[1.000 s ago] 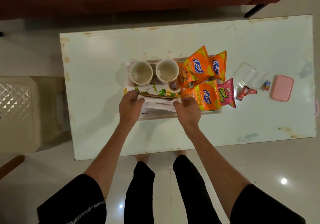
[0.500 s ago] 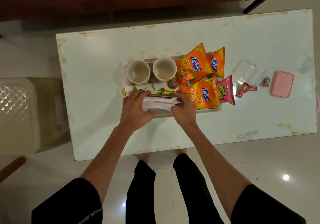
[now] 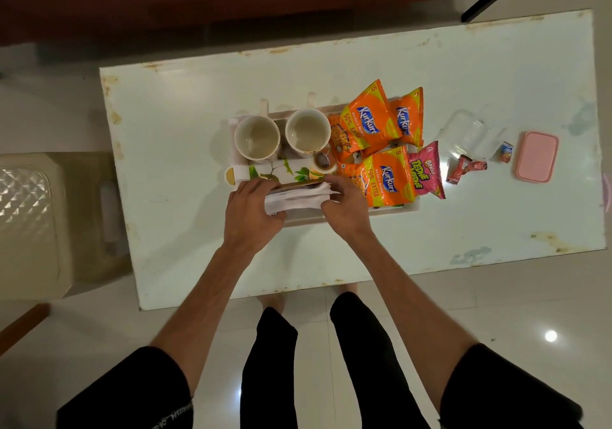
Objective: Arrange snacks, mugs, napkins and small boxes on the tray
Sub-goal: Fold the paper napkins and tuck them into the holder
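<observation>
Far left, off the surface [image 3: 185, 124]: a cream plastic stool [image 3: 29, 223]. On the white tray [image 3: 410, 208], left end, two empty mugs [image 3: 257, 138] side by side, handles pointing away. Just in front of them a long leaf-printed box [image 3: 275, 171] lies flat.

Left hand [image 3: 251, 211] curls round the left end of a white napkin stack [image 3: 296, 198]; right hand [image 3: 346, 206] pinches its right end. Stack sits over the tray's near edge, touching the box.

Step, by my reading: squaring and seating the napkins. Do it well by keeping both ends pressed level, edges flush, then lowering flat beside the box without nudging the mugs.

Right: orange snack packets [image 3: 367, 124] overlapping, one pink packet [image 3: 425, 172] overhanging the tray. Off-tray: clear container [image 3: 468, 134], red sweets [image 3: 463, 168], pink box [image 3: 536, 157].
</observation>
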